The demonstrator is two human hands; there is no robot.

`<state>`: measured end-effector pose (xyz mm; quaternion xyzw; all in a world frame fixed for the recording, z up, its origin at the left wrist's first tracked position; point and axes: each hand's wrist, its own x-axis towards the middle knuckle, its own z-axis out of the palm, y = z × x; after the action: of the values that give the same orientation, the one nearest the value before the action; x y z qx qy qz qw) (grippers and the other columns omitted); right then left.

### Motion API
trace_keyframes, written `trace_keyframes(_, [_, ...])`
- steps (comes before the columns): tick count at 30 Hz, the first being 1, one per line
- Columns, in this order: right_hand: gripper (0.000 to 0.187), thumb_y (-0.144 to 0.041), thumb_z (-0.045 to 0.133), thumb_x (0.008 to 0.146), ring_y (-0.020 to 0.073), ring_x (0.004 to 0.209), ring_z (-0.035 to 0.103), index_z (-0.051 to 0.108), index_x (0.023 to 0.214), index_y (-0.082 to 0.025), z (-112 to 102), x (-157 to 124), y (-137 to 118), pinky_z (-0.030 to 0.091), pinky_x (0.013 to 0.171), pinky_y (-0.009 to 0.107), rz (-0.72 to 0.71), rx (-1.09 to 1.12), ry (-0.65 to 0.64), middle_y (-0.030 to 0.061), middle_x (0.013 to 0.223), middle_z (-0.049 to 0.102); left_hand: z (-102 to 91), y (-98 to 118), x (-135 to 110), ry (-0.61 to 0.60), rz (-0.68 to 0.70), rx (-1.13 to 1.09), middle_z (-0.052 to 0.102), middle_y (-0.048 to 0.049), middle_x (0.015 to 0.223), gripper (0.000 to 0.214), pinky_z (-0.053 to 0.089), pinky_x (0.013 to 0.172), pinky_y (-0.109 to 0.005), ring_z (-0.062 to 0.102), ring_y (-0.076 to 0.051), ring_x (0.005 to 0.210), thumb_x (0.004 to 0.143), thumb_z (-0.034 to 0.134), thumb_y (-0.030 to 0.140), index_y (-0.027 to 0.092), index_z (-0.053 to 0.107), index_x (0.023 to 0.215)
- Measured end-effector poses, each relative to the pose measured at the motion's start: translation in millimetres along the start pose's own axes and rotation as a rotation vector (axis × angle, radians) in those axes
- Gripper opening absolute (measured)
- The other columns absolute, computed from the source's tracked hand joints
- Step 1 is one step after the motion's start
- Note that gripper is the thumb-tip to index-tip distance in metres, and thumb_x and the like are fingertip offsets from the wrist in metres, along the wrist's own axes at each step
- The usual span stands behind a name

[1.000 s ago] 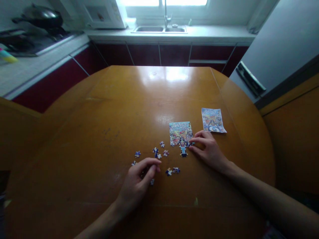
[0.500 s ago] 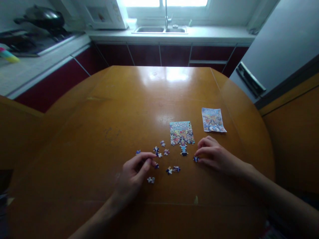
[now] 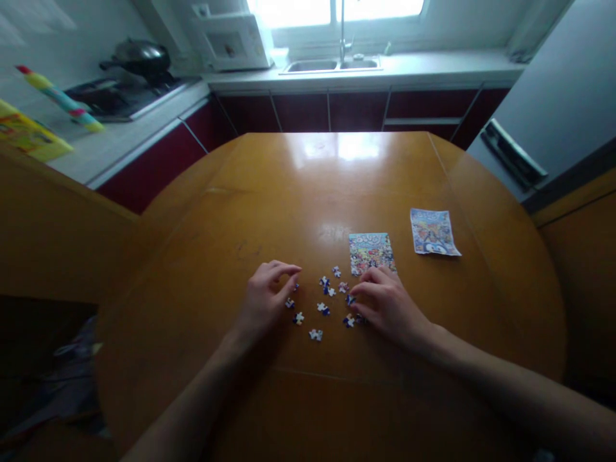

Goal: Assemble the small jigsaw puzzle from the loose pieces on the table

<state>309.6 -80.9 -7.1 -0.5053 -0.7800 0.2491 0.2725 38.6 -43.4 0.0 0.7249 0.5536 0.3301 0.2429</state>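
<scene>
Between the thumb and fingers of my right hand [image 3: 392,307] is a dark blue and white puzzle piece [image 3: 350,299]. This hand covers the lower edge of the partly assembled jigsaw puzzle [image 3: 369,249]. My left hand [image 3: 264,295] hovers at the left of the loose pieces, thumb and index finger slightly apart with nothing visible between them. Several loose puzzle pieces lie between the hands, among them a pale piece [image 3: 316,334] nearest me, a blue and white piece [image 3: 323,308] and a pinkish piece [image 3: 343,287]. One piece is partly hidden by my left thumb.
A creased picture sheet [image 3: 436,232] lies to the right of the puzzle on the wooden table [image 3: 289,212]. Beyond the table are a sink [image 3: 312,66], a stove with a pan [image 3: 142,58], and a fridge [image 3: 553,96] at right.
The view has shifted left. My right hand has moved left across the table with its piece, below the puzzle. My left hand has moved left and away from me, off the middle pieces.
</scene>
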Motion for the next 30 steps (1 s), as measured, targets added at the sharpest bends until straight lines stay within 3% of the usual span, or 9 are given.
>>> trace_keyframes(3, [0.011, -0.017, 0.071, 0.084, 0.0254, 0.098, 0.052, 0.077, 0.09, -0.023, 14.2, 3.3, -3.4, 0.045, 0.09, 0.044, -0.011, -0.024, -0.029, 0.007, 0.099, 0.064, 12.6, -0.7, -4.1, -0.08, 0.172, 0.115, 0.065, -0.005, 0.099, 0.014, 0.047, 0.087, -0.037, 0.055, -0.022, 0.098, 0.094, 0.063, 0.028, 0.024, 0.075, 0.101])
trace_keyframes(7, [0.02, -0.011, 0.066, 0.084, 0.0242, 0.097, 0.052, 0.078, 0.093, -0.025, 19.5, 1.6, -5.7, 0.046, 0.088, 0.043, -0.032, 0.011, -0.029, 0.0065, 0.098, 0.065, 24.7, 6.2, -7.7, -0.152, 0.226, 0.19, 0.061, -0.0066, 0.104, 0.02, 0.048, 0.088, -0.038, 0.05, -0.023, 0.101, 0.097, 0.061, 0.025, 0.025, 0.073, 0.112])
trace_keyframes(11, [0.019, -0.013, 0.062, 0.088, 0.0222, 0.094, 0.053, 0.077, 0.092, -0.024, 14.3, 0.7, -8.2, 0.046, 0.088, 0.042, -0.021, 0.093, 0.051, 0.0063, 0.095, 0.065, 31.4, 9.2, -4.0, -0.156, 0.234, 0.24, 0.06, -0.0079, 0.108, 0.026, 0.049, 0.09, -0.041, 0.047, -0.024, 0.101, 0.098, 0.057, 0.023, 0.027, 0.07, 0.12])
trace_keyframes(17, [0.016, -0.012, 0.062, 0.088, 0.0214, 0.094, 0.054, 0.075, 0.091, -0.021, 10.9, 0.6, -8.4, 0.047, 0.088, 0.041, 0.01, 0.168, 0.109, 0.0056, 0.092, 0.066, 33.3, 6.6, 1.9, -0.123, 0.227, 0.204, 0.059, -0.0062, 0.104, 0.012, 0.049, 0.089, -0.04, 0.049, -0.024, 0.1, 0.094, 0.064, 0.023, 0.025, 0.075, 0.098])
trace_keyframes(24, [0.015, -0.012, 0.064, 0.088, 0.0217, 0.094, 0.055, 0.074, 0.091, -0.022, 16.1, -1.0, -6.2, 0.047, 0.087, 0.041, 0.006, 0.163, 0.111, 0.0052, 0.093, 0.067, 31.7, 7.2, 4.9, -0.133, 0.193, 0.155, 0.062, -0.0054, 0.103, 0.001, 0.046, 0.092, -0.041, 0.05, -0.024, 0.103, 0.09, 0.07, 0.021, 0.021, 0.071, 0.09])
trace_keyframes(30, [0.016, -0.009, 0.063, 0.089, 0.0212, 0.094, 0.058, 0.072, 0.094, -0.022, 23.3, 5.3, -7.3, 0.049, 0.088, 0.04, -0.073, 0.154, 0.139, 0.0041, 0.096, 0.071, 30.8, 8.7, 2.4, -0.162, 0.124, 0.046, 0.063, -0.002, 0.083, 0.005, 0.048, 0.076, -0.033, 0.056, -0.02, 0.085, 0.089, 0.068, 0.015, 0.02, 0.067, 0.087])
